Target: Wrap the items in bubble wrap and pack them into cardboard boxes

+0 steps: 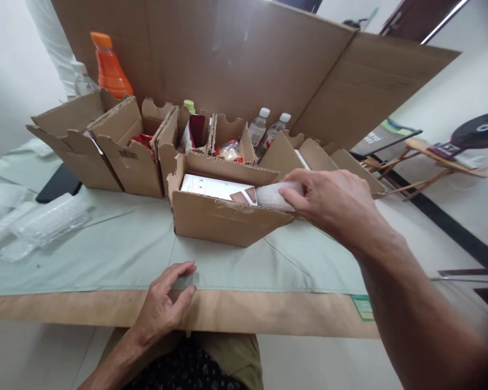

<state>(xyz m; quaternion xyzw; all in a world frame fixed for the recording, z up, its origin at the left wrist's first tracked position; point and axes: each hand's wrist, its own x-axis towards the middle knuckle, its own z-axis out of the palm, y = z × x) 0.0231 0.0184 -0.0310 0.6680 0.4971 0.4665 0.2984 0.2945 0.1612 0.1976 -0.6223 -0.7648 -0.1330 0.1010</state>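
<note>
In the open box (223, 216), right hand (333, 203) grips a plastic-wrapped item (273, 196), label unreadable.

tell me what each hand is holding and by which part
The right hand grips a clear plastic-wrapped packet by its right end, over the open cardboard box. The left hand holds nothing; its fingers rest on the table edge.

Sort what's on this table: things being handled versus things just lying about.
In hand:
right hand on bubble-wrapped item
nearest open box
white carton inside
left hand resting at table edge

Lying about:
orange bottle
water bottles
rear boxes
loose plastic wrap
</note>
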